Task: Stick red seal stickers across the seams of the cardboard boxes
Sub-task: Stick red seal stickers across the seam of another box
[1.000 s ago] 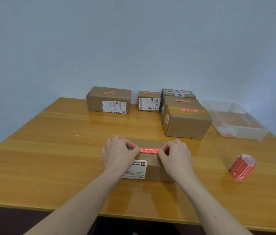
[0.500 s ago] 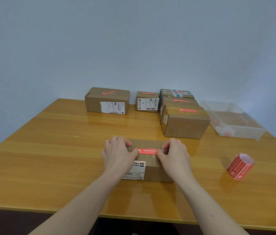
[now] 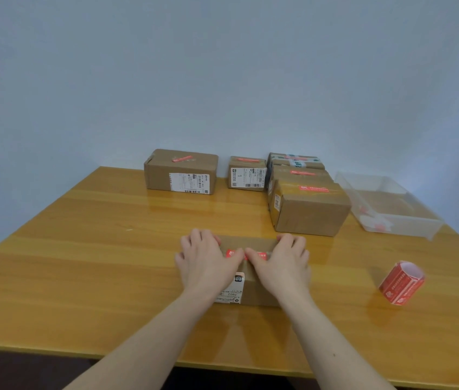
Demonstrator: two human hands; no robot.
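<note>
A small cardboard box (image 3: 246, 243) lies on the wooden table (image 3: 95, 249) in front of me. A red seal sticker (image 3: 232, 253) runs across its top. My left hand (image 3: 207, 258) and my right hand (image 3: 281, 261) lie flat over the box top, fingers spread toward its far edge. Both thumbs press down on the sticker and nearly meet at its middle, so only short red bits show. A roll of red seal stickers (image 3: 401, 282) lies on its side to the right.
Several sealed cardboard boxes (image 3: 310, 212) with red stickers stand at the back, one apart at the left (image 3: 180, 171). A clear plastic tray (image 3: 388, 204) with scraps of backing sits at the back right. The table's front edge is close to me.
Both hands have moved from the sticker's ends inward. The thumbs now press at its middle and the fingers lie flatter on the box top.
</note>
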